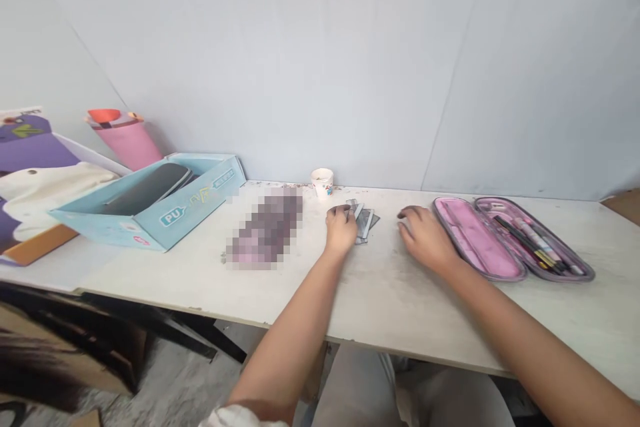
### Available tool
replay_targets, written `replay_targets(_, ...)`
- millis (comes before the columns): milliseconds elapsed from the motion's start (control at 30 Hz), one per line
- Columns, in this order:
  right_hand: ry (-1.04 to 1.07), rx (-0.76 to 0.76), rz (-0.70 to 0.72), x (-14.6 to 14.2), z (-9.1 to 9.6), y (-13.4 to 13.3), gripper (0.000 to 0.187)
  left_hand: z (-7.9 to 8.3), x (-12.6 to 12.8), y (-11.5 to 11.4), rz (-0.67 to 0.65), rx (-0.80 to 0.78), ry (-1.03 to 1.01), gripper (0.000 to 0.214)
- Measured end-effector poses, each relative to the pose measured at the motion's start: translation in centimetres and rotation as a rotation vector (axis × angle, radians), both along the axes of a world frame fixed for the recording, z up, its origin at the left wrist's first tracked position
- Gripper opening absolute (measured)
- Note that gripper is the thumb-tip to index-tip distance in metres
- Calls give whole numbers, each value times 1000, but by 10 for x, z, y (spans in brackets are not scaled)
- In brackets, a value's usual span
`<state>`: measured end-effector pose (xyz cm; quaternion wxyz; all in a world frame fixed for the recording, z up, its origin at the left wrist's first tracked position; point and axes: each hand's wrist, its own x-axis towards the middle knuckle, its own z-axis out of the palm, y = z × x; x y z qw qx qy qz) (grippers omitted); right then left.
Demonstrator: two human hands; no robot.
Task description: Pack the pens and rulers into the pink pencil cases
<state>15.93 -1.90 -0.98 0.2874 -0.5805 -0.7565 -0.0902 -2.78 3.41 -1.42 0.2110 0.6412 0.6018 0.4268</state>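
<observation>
Beside a small pile of flat, clear grey plastic packets point(367, 223), my left hand point(341, 228) has its fingers curled onto the pile's left edge. The packets lie overlapped on the table, and what they contain is too small to tell. My right hand point(425, 235) is apart from them, to their right, just over the tabletop. Its fingers are bent and spread, with nothing visible in them. Close to its right lies an unzipped pencil case point(480, 240) with a pink lining, opened flat. Several pens point(537, 243) rest in its right half.
A paper cup point(322, 183) stands against the wall behind my left hand. Left of that hand lies a blurred-out purple item point(265, 230). A light-blue box point(170, 217) holding a grey case point(150, 187) sits further left, before a pink pouch point(127, 140). The table's front edge point(400, 352) is near my legs.
</observation>
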Motion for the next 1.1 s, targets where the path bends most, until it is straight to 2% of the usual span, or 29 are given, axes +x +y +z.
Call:
replay_targets(133,-128,-174,0,-71,0,26,34,-4,1,5,47,-95,-134,38)
replay_targets(233,-215,-251,-5,-99,-4,36,31,-4,2,6,44,-177,-208,42)
replay_targets(333,-242,-271,10,-109,-7,39,29,-3,2,5,28,-241,-284,46)
replay_targets(500,-250,-291,-2,-106,-7,34,29,-1,4,1,-27,-296,-446,46)
replay_targets(633,-218,-283,-44,-92,-2,25,28,1,7,-7,-93,-212,-433,47)
replay_targets(800,-88,-200,-152,-50,13,5,31,2,23,-27,-484,19,-223,47)
replay_targets(933,22,-98,-184,3,16,-11,35,9,57,-40,-666,98,-71,56)
replay_targets(1100,219,46,-287,62,2,-28,39,21,118,-50,-754,181,135,56)
